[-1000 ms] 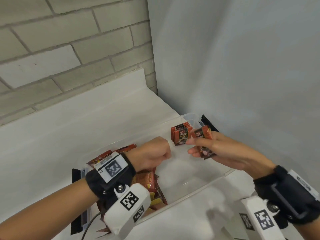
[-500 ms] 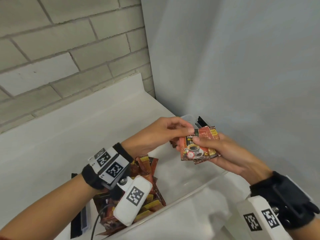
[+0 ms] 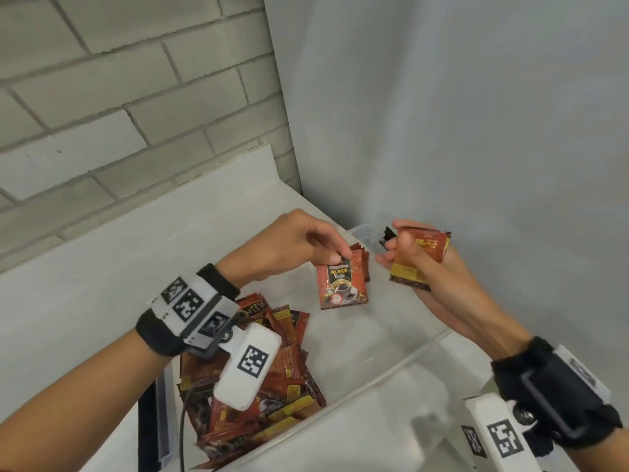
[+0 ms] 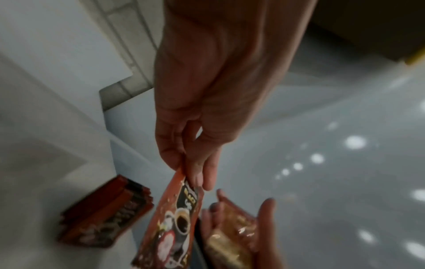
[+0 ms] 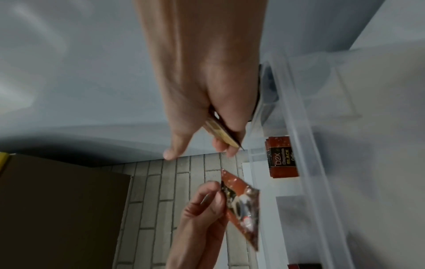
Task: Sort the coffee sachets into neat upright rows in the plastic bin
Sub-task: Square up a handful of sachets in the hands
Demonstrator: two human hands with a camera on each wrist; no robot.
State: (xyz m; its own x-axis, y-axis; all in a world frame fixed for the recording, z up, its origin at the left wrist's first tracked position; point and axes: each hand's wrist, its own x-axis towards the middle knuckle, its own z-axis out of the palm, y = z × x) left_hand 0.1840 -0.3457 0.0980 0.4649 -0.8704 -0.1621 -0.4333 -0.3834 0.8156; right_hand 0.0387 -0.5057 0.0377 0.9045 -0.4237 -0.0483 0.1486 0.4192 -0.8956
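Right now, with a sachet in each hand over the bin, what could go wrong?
The left hand pinches the single sachet only by its top edge, so it could slip or swing. Setting it down may knock over the short upright row in the bin's corner. The right hand holds several sachets that could fan out.

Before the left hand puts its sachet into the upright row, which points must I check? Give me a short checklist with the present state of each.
1. Left hand pinches the single sachet by its top edge: ok.
2. The sachet hangs upright, printed face toward the head camera: ok.
3. Upright row stands at the far end of the plastic bin: ok.
4. Right hand with its spare sachets is beside the row, not over it: ok.
5. Free space in front of the row: cannot tell.
6. Loose pile not sorted yet: not ok.
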